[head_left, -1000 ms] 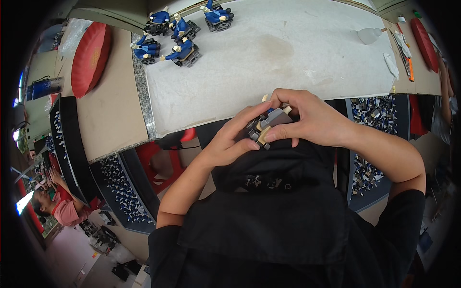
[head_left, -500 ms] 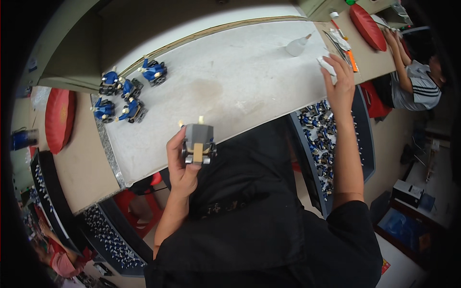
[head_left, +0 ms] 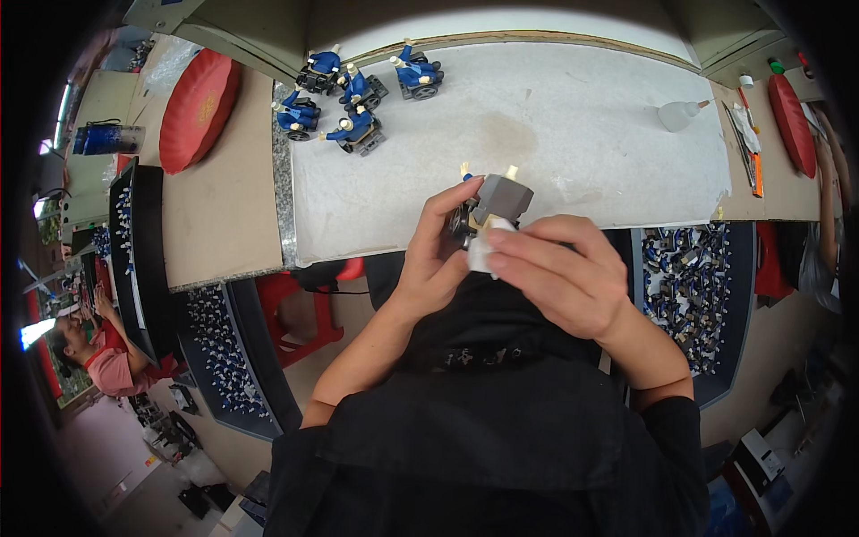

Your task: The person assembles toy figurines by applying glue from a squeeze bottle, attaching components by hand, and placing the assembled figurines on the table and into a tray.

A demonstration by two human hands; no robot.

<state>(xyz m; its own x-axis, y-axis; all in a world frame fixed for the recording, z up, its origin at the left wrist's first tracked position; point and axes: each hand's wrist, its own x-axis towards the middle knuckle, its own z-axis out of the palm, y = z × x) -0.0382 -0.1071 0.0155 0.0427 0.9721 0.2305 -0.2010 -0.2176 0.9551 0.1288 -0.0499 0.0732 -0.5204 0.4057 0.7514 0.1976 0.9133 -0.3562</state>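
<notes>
My left hand is closed round a small toy figure in a wheelchair, its grey back turned up. A raised cream-coloured hand of the figure sticks out past my fingers. In my right hand is a folded white wipe, pinched between fingers and thumb and pressed to the lower part of the toy. My right fingers cover part of it. Both hands are above my lap at the near edge of the white work surface. Several similar blue-clothed figures in dark wheelchairs stand at the far left.
A translucent squeeze bottle stands far right, near tweezers and an orange-handled tool. Red oval trays lie on both sides. Bins of small parts sit at my right and left. A co-worker sits far left.
My right hand has come from the table's right end to the toy, bringing the white wipe against it. The view has turned to the left. My left hand still holds the toy, now tilted.
</notes>
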